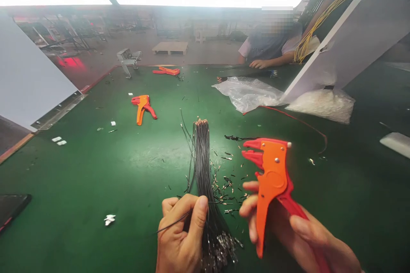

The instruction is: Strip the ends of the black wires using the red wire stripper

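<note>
Between thumb and index finger, my left hand pinches a single thin black wire, whose short end points right toward the tool. My right hand is wrapped round an orange and red wire stripper, held upright with its jaws apart and facing left. A thick bundle of black wires lies on the green table between the hands. Bare copper ends show at its far end and metal terminals at its near end, partly behind my left hand. Cut insulation scraps are strewn right of the bundle.
A second wire stripper and a red-handled tool lie farther back on the green table. Plastic bags rest at the back right, by a white panel. Across the table sits another person. A dark flat object is at left.
</note>
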Demonstrator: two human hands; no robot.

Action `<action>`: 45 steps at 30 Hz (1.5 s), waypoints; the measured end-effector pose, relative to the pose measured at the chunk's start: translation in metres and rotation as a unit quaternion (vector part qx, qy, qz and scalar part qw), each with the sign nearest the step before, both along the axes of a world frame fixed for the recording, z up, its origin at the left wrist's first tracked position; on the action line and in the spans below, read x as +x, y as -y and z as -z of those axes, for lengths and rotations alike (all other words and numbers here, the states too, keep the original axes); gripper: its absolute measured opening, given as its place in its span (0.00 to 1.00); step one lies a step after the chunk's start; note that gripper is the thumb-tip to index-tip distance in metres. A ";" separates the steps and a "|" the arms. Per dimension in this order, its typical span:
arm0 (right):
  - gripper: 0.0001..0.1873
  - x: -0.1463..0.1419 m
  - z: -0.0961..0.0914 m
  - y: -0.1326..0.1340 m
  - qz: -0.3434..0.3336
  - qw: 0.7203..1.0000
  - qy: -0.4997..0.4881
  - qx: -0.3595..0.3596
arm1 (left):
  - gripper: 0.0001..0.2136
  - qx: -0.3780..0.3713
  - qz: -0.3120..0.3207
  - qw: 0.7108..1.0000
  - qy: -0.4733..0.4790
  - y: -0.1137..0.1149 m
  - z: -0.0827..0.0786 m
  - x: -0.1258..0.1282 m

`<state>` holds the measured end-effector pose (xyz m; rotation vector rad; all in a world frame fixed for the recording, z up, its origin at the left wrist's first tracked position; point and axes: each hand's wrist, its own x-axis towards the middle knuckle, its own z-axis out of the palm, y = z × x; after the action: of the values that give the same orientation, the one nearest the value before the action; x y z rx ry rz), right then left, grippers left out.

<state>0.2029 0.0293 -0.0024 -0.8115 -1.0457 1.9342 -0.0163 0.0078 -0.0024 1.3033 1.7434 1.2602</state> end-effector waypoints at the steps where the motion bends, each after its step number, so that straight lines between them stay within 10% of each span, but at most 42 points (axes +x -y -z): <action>1: 0.28 0.002 -0.003 -0.005 0.044 0.994 0.098 0.022 | 0.22 0.012 -0.010 1.000 -0.010 0.000 0.000 0.000; 5: 0.26 0.010 -0.006 -0.023 0.153 0.849 0.498 0.092 | 0.18 0.067 -0.019 0.997 -0.034 0.001 -0.001 -0.002; 9: 0.30 0.012 0.007 -0.027 0.173 0.696 0.675 0.172 | 0.11 0.099 -0.009 0.994 -0.049 0.000 -0.003 -0.001; 14: 0.30 0.011 0.027 -0.019 0.088 0.632 0.729 0.249 | 0.10 0.113 0.006 0.992 -0.064 -0.003 -0.005 0.000; 20: 0.34 0.000 0.025 -0.015 0.139 0.530 0.734 0.402 | 0.09 0.159 0.044 0.980 -0.108 -0.005 -0.003 -0.002; 28: 0.17 -0.023 0.002 -0.003 0.131 0.681 0.485 0.533 | 0.07 0.199 0.114 0.956 -0.185 -0.003 0.003 0.000; 45: 0.10 -0.035 0.004 -0.003 0.185 0.705 0.410 0.548 | 0.10 0.300 0.160 0.905 -0.257 0.001 0.023 0.011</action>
<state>0.1680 0.0326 -0.0060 -1.0035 -2.0210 0.2707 -0.0057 0.0068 -0.0253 2.3502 1.3927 1.3898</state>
